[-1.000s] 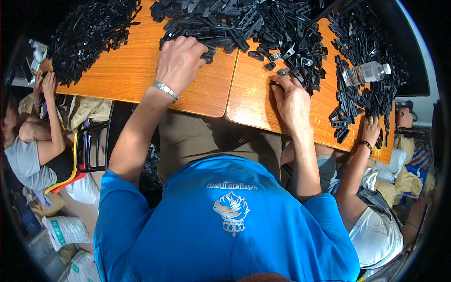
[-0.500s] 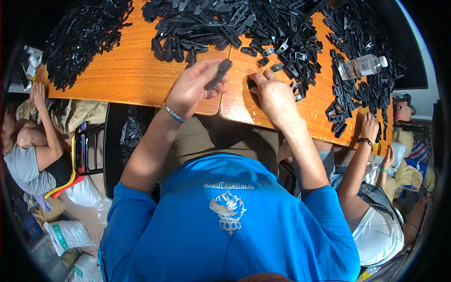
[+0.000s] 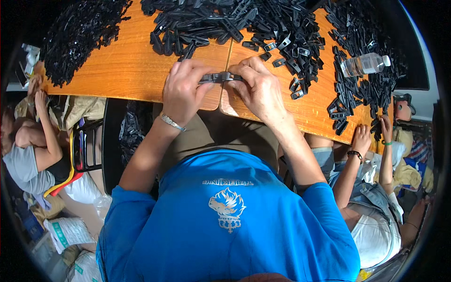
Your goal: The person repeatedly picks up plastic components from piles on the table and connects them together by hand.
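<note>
Above the table's near edge, both my hands meet with black plastic parts between them. Pinched in my left hand (image 3: 182, 89) is a long black plastic clip piece (image 3: 211, 78), pointing right. My right hand (image 3: 262, 91) has its thumb and fingers closed on a short black plastic piece (image 3: 228, 76) that touches the end of the long one. Whether the two are joined I cannot tell, as fingertips cover part of them. Just beyond my hands lies a heap of long black pieces (image 3: 192, 28), and right of it a heap of short black pieces (image 3: 300, 51).
Small black parts (image 3: 82, 42) are piled at the table's far left. A clear bottle (image 3: 364, 65) lies on more black pieces at the right. Co-workers' hands (image 3: 361, 138) rest at the right edge, others (image 3: 37, 91) at the left. A seam splits the wooden table (image 3: 131, 70).
My left hand has turned over, and its long piece now lies sideways. My right hand has lifted from the table and come left to meet it with a short piece.
</note>
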Tool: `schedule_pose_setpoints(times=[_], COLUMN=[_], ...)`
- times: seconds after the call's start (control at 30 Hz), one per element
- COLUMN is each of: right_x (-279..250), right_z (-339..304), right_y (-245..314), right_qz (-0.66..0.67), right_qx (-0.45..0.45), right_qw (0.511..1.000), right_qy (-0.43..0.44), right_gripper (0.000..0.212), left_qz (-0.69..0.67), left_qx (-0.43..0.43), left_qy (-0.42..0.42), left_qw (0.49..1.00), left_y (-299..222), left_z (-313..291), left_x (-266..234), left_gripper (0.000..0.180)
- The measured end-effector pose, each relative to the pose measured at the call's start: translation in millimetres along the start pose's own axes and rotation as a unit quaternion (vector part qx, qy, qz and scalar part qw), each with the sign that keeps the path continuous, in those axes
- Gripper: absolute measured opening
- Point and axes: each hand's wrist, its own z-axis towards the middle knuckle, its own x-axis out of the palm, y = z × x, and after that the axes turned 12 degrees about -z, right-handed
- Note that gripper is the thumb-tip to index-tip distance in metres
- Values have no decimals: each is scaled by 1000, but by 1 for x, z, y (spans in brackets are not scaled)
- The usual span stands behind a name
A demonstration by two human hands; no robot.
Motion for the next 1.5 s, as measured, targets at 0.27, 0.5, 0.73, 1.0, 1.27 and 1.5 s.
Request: schedule_pose_setpoints(times=[0.27,0.5,0.73,1.0,1.27,1.5], right_x=[22,40,1,-53,-62,-57], right_z=[12,39,-26,-99,-69,-58], right_y=[-22,-15,-9,-71,-69,-80], right_qz=[31,1,-9,-181,-190,-196], right_qx=[-41,-153,-6,214,244,224], right_qw=[998,988,1000,957,951,955], right_qy=[26,7,-27,-72,-2,15], right_gripper=[31,29,12,19,27,24], left_qz=[37,-24,27,-15,76,95], left_qx=[-32,-15,-125,-240,-61,-62], left_qy=[-3,-35,149,-48,-75,-75], left_qw=[999,999,981,969,992,991], left_y=[7,17,4,20,30,33], left_z=[-11,-5,-31,-59,0,13], left_x=[-5,4,-82,-117,-35,-18], left_gripper=[26,18,20,24,26,21])
